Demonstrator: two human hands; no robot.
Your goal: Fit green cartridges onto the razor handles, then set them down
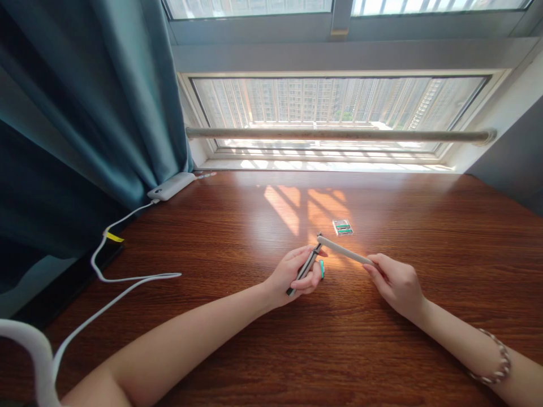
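My left hand (302,273) is closed around a grey and black razor handle (307,265), its top end pointing up and to the right. A small teal piece (322,269) shows beside the fingers of that hand; whether they hold it, I cannot tell. My right hand (396,282) pinches one end of a slim light-grey stick (344,250). The stick's far end meets or overlaps the top of the razor handle. Just beyond, a small clear pack of razor cartridges (343,227) with teal strips lies on the wooden table (237,333).
A white power bank (172,186) rests by the blue curtain (139,102), with a white cable (123,280) running from it across the left side. A thick white curved tube (29,333) stands at the lower left. A rail (339,134) crosses the window behind the table.
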